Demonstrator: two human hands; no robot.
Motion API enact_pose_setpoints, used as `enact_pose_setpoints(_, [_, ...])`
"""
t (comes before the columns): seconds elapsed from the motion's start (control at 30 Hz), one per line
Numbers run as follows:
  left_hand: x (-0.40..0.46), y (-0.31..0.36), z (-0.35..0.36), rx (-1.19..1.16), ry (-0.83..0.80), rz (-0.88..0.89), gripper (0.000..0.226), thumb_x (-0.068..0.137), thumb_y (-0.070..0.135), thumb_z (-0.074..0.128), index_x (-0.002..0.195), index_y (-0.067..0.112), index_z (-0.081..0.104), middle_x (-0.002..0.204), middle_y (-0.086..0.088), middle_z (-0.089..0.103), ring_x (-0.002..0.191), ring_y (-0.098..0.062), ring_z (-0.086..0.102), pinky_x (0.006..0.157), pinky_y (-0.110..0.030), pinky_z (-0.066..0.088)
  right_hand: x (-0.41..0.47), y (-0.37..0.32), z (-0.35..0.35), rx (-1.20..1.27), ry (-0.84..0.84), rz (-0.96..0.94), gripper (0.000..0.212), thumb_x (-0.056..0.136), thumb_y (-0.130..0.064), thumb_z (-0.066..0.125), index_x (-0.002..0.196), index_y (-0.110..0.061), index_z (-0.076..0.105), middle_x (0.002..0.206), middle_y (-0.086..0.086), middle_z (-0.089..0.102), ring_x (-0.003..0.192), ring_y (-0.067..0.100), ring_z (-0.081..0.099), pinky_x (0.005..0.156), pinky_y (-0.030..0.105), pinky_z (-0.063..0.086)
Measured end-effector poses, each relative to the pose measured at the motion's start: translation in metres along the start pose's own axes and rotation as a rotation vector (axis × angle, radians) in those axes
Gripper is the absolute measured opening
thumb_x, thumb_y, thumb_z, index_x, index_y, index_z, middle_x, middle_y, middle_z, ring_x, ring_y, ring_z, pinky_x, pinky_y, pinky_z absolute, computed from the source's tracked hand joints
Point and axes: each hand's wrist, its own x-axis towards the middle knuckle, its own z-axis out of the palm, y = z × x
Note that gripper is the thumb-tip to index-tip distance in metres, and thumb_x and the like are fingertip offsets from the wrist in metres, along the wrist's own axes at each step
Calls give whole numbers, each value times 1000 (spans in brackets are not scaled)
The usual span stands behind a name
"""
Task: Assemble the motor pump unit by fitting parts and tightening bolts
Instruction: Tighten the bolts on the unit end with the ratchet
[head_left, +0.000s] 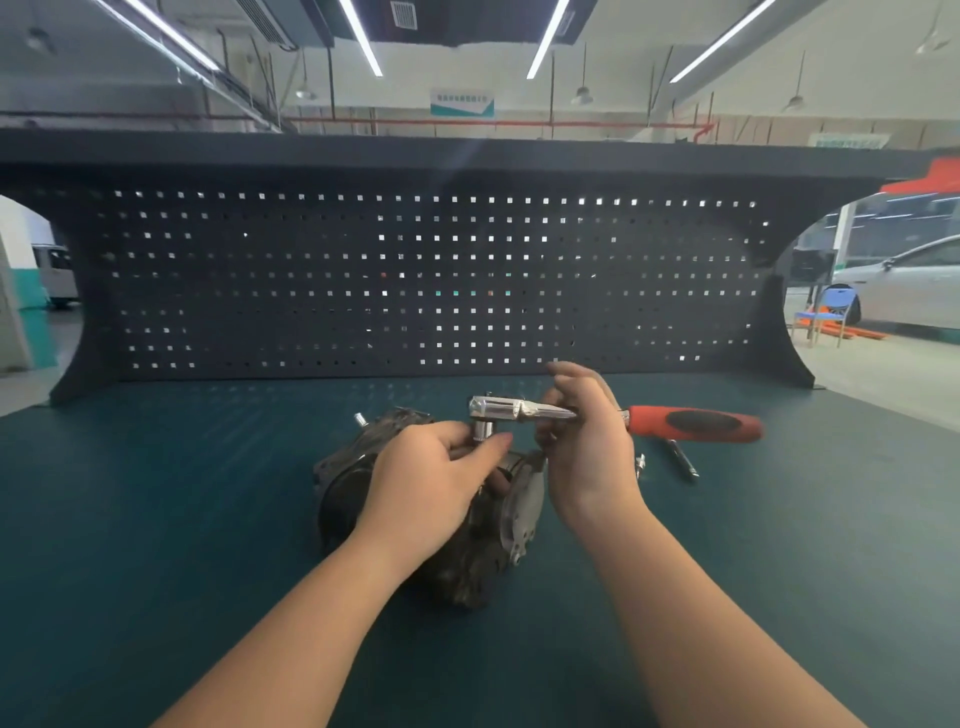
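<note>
Motor pump unit (436, 519) lies on its side on the green bench mat (156, 519), centre of view, near the person. Dark body to the left; pale metal end cover (522, 512) on its right end, appears already seated. A small bright stud or bolt (360, 419) shows just beyond the unit at far left; cannot tell whether it belongs to the unit.

Left hand (431, 483) rests over the top of the unit, thumb and fingers pinching the socket (483, 430) under the ratchet head.

Ratchet wrench (524, 409) is held level above the unit, head to the left, red-and-black handle (696, 423) pointing right.

Right hand (587, 441) grips the wrench's steel shank, fingers curled round it, short of the handle.

Right of the hands, on the mat: one thin steel bar, probably an extension (681, 458), and a small bright part (640, 464) half hidden by the wrist.

Judgement: parts fitted, tightening under way. How many bolts remain cannot be told.
</note>
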Motion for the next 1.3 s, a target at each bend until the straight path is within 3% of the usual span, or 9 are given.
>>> enact_pose_setpoints(0.17, [-4, 2, 0, 37, 5, 11, 14, 87, 50, 61, 77, 43, 67, 57, 17, 66, 57, -1, 59, 60, -30, 45, -22, -14, 13, -225, -9, -480, 35, 71, -2, 35, 86, -25, 56, 73, -7, 45, 62, -1, 42, 59, 9, 36])
enact_pose_setpoints(0.33, [-4, 9, 0, 98, 46, -39, 33, 69, 55, 46, 64, 29, 65, 53, 10, 61, 58, -10, 57, 60, -34, 50, -44, -1, 34, -526, 4, -963, 40, 72, -7, 30, 91, -32, 54, 79, -11, 43, 79, 9, 46, 71, 27, 42])
enact_pose_setpoints(0.47, [-3, 7, -1, 62, 30, -43, 16, 71, 47, 54, 64, 38, 65, 58, 11, 65, 60, -10, 58, 60, -36, 48, -31, -2, 29, -590, 65, -850, 37, 70, -20, 29, 93, -38, 52, 86, -28, 47, 77, 18, 51, 68, 37, 48])
enact_pose_setpoints(0.57, [-2, 9, -1, -12, -17, -8, 21, 79, 51, 62, 62, 40, 67, 50, 14, 60, 50, 1, 51, 56, -29, 36, -18, -1, 10, -503, 13, -668, 28, 68, -29, 35, 82, -46, 52, 76, -18, 51, 75, 12, 51, 68, 14, 40])
enact_pose_setpoints(0.67, [-1, 7, -3, -36, -39, 2, 22, 87, 39, 66, 67, 33, 71, 54, 15, 64, 54, 4, 55, 62, -28, 39, -7, 3, -5, -394, 37, -517, 16, 72, -23, 40, 75, -28, 56, 68, -14, 50, 64, 1, 46, 60, 11, 36])
enact_pose_setpoints(0.83, [-1, 4, -3, 9, -44, -5, 29, 91, 41, 62, 65, 33, 72, 64, 12, 71, 65, -9, 64, 75, -36, 52, 0, 7, -9, -342, 17, -68, 17, 93, -16, 42, 103, -24, 53, 84, -3, 42, 63, -1, 41, 54, 9, 37])
enact_pose_setpoints(1.0, [-3, 5, -1, -42, -30, -48, 14, 83, 45, 68, 74, 34, 73, 68, 15, 72, 68, -1, 66, 68, -29, 48, -18, -10, 10, -268, 51, -584, 59, 71, 2, 36, 113, -38, 47, 83, -3, 44, 70, -4, 44, 68, 7, 39])
enact_pose_setpoints(1.17, [-4, 9, -2, -89, 22, -87, 17, 69, 42, 67, 76, 27, 71, 69, 8, 72, 73, -14, 68, 70, -45, 56, -11, -28, 26, -651, -54, -585, 76, 63, 27, 60, 73, -46, 42, 65, -18, 42, 65, 26, 51, 79, 57, 47])
enact_pose_setpoints(1.3, [-3, 9, -2, -139, -6, -66, 13, 78, 40, 72, 72, 28, 75, 62, 11, 69, 62, -7, 64, 65, -37, 54, -20, -10, 18, -579, 21, -725, 45, 69, -11, 44, 91, -50, 42, 69, -17, 45, 76, 22, 50, 76, 23, 41])
